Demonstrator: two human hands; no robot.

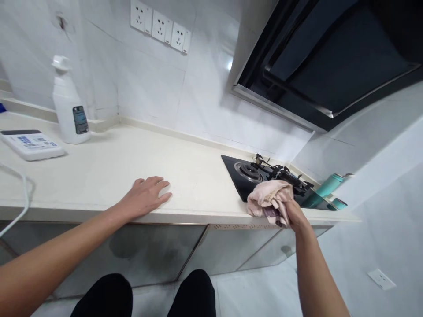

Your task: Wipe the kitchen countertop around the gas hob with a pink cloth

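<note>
My left hand (147, 197) lies flat on the cream countertop (194, 185) near its front edge, fingers spread and holding nothing. A crumpled pale pink cloth (268, 198) is bunched in my right hand (295, 214), whose fingers are partly hidden behind it. The cloth overlaps the front edge of the counter and the near side of the black gas stove (238, 178). On the stove, a round burner (248, 172) shows at the left, and black pan supports (280, 171) are gathered toward the back.
A white spray bottle (71, 110) and a white flat device (33, 144) stand at the left, with a white cable (24, 198) nearby. Right of the stove is a teal cylinder (330, 185). A dark range hood (324, 66) overhangs the right side. Sockets (159, 27) line the wall.
</note>
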